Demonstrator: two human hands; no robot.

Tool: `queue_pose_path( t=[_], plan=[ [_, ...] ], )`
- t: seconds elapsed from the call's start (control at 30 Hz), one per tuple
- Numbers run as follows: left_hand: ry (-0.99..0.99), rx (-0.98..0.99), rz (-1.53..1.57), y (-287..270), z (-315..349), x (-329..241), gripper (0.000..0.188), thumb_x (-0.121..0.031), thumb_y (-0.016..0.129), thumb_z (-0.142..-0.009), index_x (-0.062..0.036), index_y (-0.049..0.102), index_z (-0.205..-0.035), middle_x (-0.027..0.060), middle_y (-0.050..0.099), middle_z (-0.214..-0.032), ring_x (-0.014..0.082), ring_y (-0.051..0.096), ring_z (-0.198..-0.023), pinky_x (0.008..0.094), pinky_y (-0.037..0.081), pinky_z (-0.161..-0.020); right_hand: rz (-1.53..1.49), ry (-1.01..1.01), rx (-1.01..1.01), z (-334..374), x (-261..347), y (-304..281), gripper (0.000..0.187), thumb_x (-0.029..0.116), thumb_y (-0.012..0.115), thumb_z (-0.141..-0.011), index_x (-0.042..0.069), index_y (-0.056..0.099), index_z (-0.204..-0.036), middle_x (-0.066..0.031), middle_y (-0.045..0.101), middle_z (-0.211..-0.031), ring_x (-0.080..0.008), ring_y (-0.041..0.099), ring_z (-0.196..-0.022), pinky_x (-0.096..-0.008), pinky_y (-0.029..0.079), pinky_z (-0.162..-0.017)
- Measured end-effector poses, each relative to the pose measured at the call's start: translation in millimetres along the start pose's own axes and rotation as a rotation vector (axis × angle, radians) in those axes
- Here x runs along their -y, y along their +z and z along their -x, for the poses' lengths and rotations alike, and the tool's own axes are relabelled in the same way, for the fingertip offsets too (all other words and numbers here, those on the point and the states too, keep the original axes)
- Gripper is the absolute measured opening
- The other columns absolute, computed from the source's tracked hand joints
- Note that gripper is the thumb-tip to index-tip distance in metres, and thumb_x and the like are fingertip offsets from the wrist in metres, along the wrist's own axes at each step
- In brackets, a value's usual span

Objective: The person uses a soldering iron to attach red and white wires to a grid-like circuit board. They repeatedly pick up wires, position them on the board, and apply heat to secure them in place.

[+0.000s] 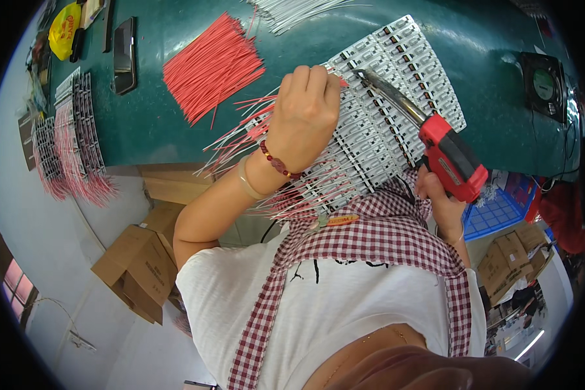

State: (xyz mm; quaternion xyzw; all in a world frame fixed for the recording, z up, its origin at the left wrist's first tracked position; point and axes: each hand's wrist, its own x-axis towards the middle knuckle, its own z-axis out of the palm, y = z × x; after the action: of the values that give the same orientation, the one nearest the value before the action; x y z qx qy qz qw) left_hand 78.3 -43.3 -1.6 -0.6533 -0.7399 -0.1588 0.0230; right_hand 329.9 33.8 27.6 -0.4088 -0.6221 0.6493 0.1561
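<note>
My left hand [305, 120] is closed in a pinch over a large panel of small white circuit boards [387, 114]. A short red wire end shows at its fingertips. My right hand [443, 205] grips a red and black soldering gun [454, 156]. The gun's metal nose slants over the panel, its tip just right of my left fingertips. Red and white wires [312, 185] stick out from the panel's lower left rows, partly hidden behind my left wrist.
On the green table [156, 130] lie a pile of red wires [214, 68], white wires [296, 13] and a phone [125, 55]. Wired panels [75, 136] hang over the left edge. A small black fan [543, 86] stands right. Below are cardboard boxes [140, 266] and a blue basket [497, 214].
</note>
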Motion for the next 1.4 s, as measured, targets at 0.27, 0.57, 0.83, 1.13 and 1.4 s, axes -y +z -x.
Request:
queue_pose_path(
  t=[0.27, 0.57, 0.83, 1.13, 1.4],
  plan=[
    [0.01, -0.012, -0.001, 1.2, -1.1, 1.0, 0.025, -0.002, 0.058, -0.072, 0.0024, 0.061, -0.097, 0.0091, 0.047, -0.081, 0.0238, 0.049, -0.076, 0.0338, 0.041, -0.067, 0.027, 0.035, -0.038, -2.5, -22.3, 1.1, 0.018, 0.008, 0.072, -0.081, 0.002, 0.064, -0.096, -0.0016, 0.063, -0.081, -0.0078, 0.058, -0.07, -0.0249, 0.048, -0.063],
    [-0.003, 0.014, 0.002, -1.2, 0.6, 0.7, 0.023, -0.003, 0.057, -0.073, 0.0024, 0.061, -0.095, 0.0091, 0.047, -0.08, 0.0239, 0.048, -0.076, 0.0338, 0.04, -0.067, -0.051, -0.024, -0.191, 5.1, 5.1, -6.0, 0.039, 0.019, 0.06, -0.088, -0.007, 0.05, -0.115, -0.0075, 0.053, -0.063, -0.0098, 0.045, -0.047, -0.0236, 0.036, -0.044],
    [0.026, -0.005, -0.005, 0.5, 5.3, 6.2, 0.02, -0.002, 0.056, -0.076, -0.0009, 0.061, -0.095, 0.0104, 0.047, -0.08, 0.0268, 0.049, -0.078, 0.0367, 0.041, -0.069, -0.332, -0.436, -0.515, 4.0, 8.1, -87.0, 0.044, 0.029, 0.056, -0.093, -0.006, 0.046, -0.118, -0.0111, 0.054, -0.065, -0.0123, 0.047, -0.045, -0.0268, 0.045, -0.045],
    [0.074, -0.046, -0.111, 3.1, 0.5, 11.1, 0.017, -0.002, 0.053, -0.081, -0.0002, 0.06, -0.096, 0.0099, 0.047, -0.08, 0.0255, 0.048, -0.075, 0.036, 0.038, -0.066, -0.244, -0.682, -1.143, -19.5, 33.4, -200.1, 0.029, 0.026, 0.059, -0.092, -0.002, 0.057, -0.098, -0.0066, 0.054, -0.061, -0.011, 0.048, -0.043, -0.0247, 0.04, -0.041],
    [0.049, -0.087, -0.184, 3.6, 11.1, 14.1, 0.016, -0.003, 0.054, -0.08, -0.0039, 0.063, -0.093, 0.0087, 0.048, -0.081, 0.0248, 0.05, -0.079, 0.037, 0.039, -0.068, -0.258, -0.478, -1.081, -52.3, -4.3, -219.9, 0.026, 0.026, 0.062, -0.09, 0.001, 0.058, -0.093, -0.0038, 0.054, -0.058, -0.0105, 0.048, -0.04, -0.025, 0.04, -0.038]
  ],
)
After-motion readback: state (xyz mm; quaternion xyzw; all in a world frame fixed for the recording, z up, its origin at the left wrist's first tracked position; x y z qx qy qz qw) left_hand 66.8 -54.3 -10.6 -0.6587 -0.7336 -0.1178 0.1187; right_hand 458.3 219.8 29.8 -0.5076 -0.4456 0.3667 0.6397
